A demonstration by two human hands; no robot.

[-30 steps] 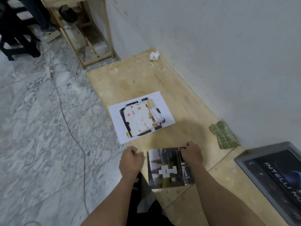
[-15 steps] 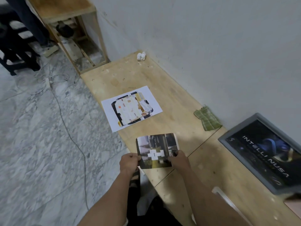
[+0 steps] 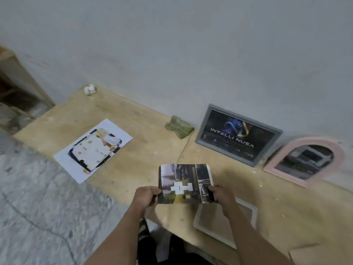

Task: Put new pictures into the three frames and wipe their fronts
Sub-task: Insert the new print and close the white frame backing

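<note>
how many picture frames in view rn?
3. Grey frame and pink arched frame lean on the wall; white frame lies flat on the bench below the right hand. Others may be out of shot.

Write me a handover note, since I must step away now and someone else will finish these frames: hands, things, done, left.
Left hand and right hand each pinch a side edge of the dark photo print, held above the wooden bench.
White frame lies flat beneath the print and looks empty.
Grey frame and pink arched frame lean on the wall, each holding a picture.
Another print on white paper lies at left; green cloth sits by the wall.
Left: fit the held print and remaining pictures, and wipe the fronts; wiping so far cannot be judged.
</note>
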